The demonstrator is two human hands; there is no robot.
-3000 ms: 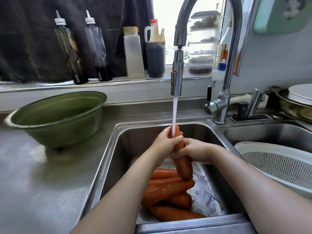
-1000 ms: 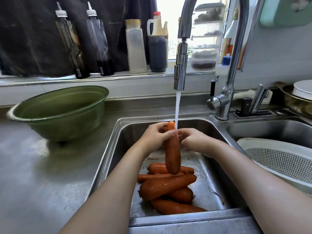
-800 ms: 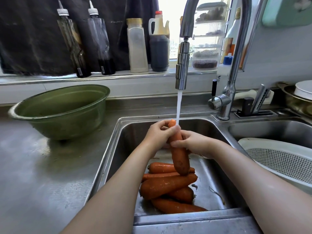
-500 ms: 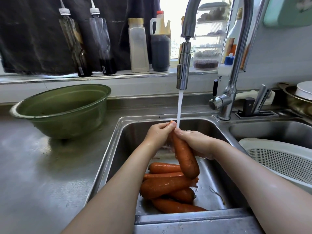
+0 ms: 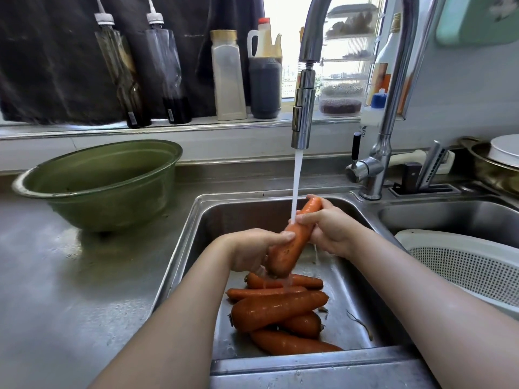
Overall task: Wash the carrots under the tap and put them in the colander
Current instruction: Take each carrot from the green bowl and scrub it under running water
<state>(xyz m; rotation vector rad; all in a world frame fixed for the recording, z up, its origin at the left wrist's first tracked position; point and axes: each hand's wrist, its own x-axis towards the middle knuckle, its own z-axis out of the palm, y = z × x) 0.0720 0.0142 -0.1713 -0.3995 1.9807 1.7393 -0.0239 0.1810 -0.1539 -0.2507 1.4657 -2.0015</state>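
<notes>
One carrot (image 5: 292, 242), up in the air over the sink (image 5: 196, 237), tilted, thin end up and to the right, fat end down and to the left. Held by both hands: left hand (image 5: 252, 251) wrapped round the fat low part, right hand (image 5: 328, 228) wrapped round the thin top part. Water (image 5: 296, 186) from the tap (image 5: 302, 119) landing on the carrot between the two hands and dripping off the low end.

Pile of carrots (image 5: 278, 307) on the bottom of the sink, right under the held one, wet and shiny, lying mostly sideways, one on top of another. A few thin root bits (image 5: 359, 324) on the sink bottom, just right of the pile.

White colander (image 5: 460, 265) in the next basin, just right of the sink. Big green bowl (image 5: 106, 178) on the steel desk (image 5: 56, 276), left of the sink. Row of bottles (image 5: 229, 80) on the window ledge, behind the sink.
</notes>
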